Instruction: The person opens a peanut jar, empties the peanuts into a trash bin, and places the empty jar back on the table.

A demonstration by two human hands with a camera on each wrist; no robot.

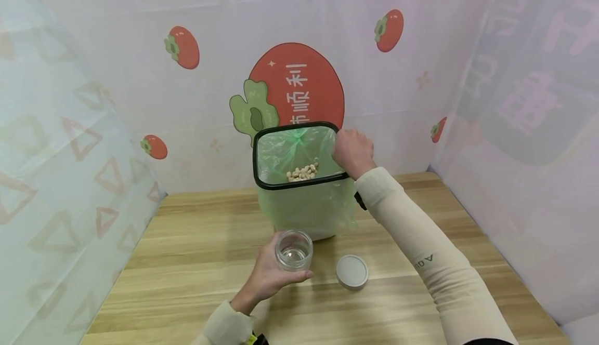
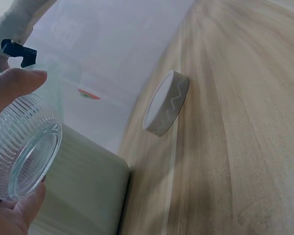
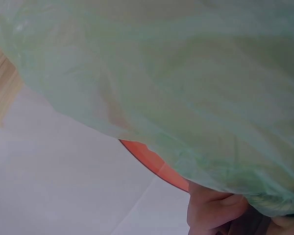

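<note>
My left hand (image 1: 268, 271) holds a clear glass jar (image 1: 295, 254), fingers and thumb around its side, its mouth facing the head camera. Ribbed glass and a thick base show in the left wrist view, and the jar looks empty. Just behind it stands a pale trash bin with a black rim (image 1: 309, 183), lined with a thin green plastic bag (image 1: 304, 207). Several pale, pistachio-like nuts (image 1: 304, 171) lie inside the bag. My right hand (image 1: 354, 153) grips the bin's rim at the right corner, knuckles up; in the right wrist view the bag hides part of the fingers (image 3: 210, 210).
A round, pale screw lid (image 1: 352, 272) lies on the wooden table (image 1: 201, 262), right of the jar. White curtain-like walls with persimmon prints (image 1: 187, 49) enclose the table at the back and both sides; the bin stands near the back wall.
</note>
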